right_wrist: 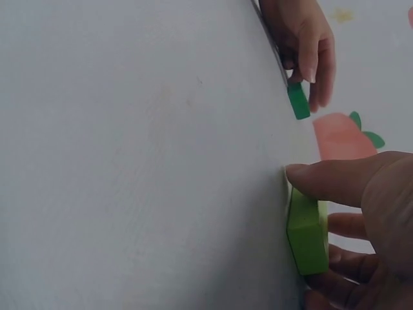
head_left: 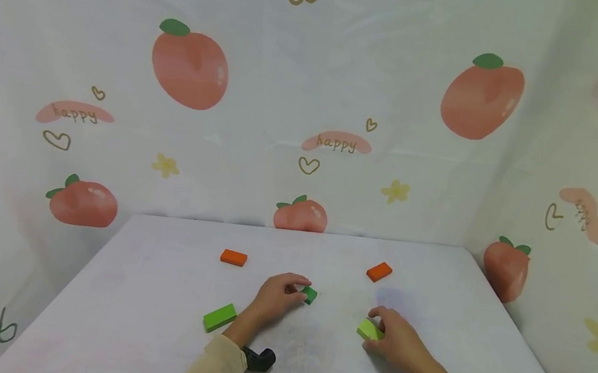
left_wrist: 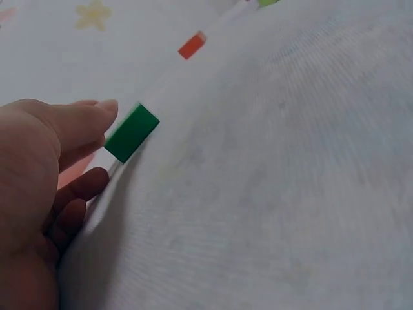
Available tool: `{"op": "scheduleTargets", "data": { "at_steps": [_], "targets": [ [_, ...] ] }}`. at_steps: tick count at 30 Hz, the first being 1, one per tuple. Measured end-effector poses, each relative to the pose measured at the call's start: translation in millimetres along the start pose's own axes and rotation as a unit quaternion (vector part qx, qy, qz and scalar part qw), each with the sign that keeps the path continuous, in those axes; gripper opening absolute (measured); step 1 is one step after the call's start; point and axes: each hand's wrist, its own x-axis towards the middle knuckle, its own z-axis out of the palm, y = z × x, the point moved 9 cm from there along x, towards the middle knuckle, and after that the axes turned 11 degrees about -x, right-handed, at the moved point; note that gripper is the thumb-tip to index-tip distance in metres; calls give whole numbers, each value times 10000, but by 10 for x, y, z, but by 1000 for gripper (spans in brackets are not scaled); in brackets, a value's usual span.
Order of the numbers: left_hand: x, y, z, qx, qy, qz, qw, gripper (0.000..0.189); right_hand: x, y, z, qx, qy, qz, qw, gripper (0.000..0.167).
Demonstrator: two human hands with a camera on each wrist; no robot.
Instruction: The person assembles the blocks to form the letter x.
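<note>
At mid-table, the left hand point(head_left: 276, 299) has its thumb and forefinger at a small dark green block point(head_left: 310, 295), pinching it at one end. Most of that block point(left_wrist: 132, 133) sticks out past the fingertips in the left wrist view, low over the white cloth. To the right, the right hand point(head_left: 395, 338) holds a lime-green block point(head_left: 369, 329) between thumb and fingers. Seen from the right wrist, the thumb lies along one side of the lime-green block point(right_wrist: 308, 236), with the other fingers curled behind it, partly hidden.
A longer bright green block point(head_left: 219, 317) lies just left of the left forearm. Toward the back are two orange blocks, one at left point(head_left: 233, 257) and the other at right point(head_left: 379, 271). Behind the white-covered table point(head_left: 165, 276) hangs a fruit-printed curtain point(head_left: 267, 83).
</note>
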Motion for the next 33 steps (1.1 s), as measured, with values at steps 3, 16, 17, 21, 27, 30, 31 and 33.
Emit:
{"op": "scheduleTargets", "data": {
  "at_steps": [3,16,17,21,27,30,31,33],
  "targets": [
    [1,-12,4,161,13,-91,9998,30,-19,-22,2,5,8,-46,10000,54],
    [-12,74,22,536,85,158,9984,25,-13,-86,-6,-161,-244,-211,9994,45],
    [-16,88,20,549,88,223,9982,25,-5,-87,-3,-159,-292,-206,9992,44],
    [-21,84,22,592,92,295,9978,25,15,-107,-21,-262,-391,-256,9986,44],
    [-3,45,37,641,119,245,9976,25,31,-171,-90,-533,-437,-413,9968,43],
    [5,51,40,644,130,262,9975,25,42,-200,-118,-710,-441,-491,9953,41],
    [7,57,41,645,132,275,9975,25,44,-208,-123,-762,-445,-505,9948,41],
    [6,67,44,642,130,273,9975,25,52,-227,-136,-832,-445,-543,9941,40]
  ]
}}
